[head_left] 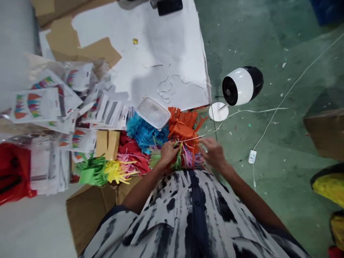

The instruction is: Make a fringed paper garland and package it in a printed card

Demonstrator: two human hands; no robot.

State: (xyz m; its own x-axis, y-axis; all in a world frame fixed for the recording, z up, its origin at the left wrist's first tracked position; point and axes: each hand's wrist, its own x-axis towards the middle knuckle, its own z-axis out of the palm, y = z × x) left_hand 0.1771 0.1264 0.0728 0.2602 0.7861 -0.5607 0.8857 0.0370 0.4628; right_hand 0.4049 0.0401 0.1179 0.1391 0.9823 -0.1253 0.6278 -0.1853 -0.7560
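My left hand [169,152] is closed at the near edge of the worktop, its fingertips on a thin white string [193,138] beside light green paper strips. Just right of it, my right hand [213,152] has its fingers curled together by the orange fringed paper [184,125]; what lies between them is too small to make out. Between the hands lies pink and purple fringed paper [188,157]. Blue fringed paper [145,130] sits beyond my left hand, partly under a clear plastic container [153,113]. Red fringed paper [131,150] lies further left.
Green [92,170] and yellow fringed paper [118,171] lie left, near printed packets [40,105] and a cardboard box [86,211]. Loose white ribbon [169,84] curls on the white worktop [120,28]. A black-and-white fan [243,86] and a cable [292,84] are at right.
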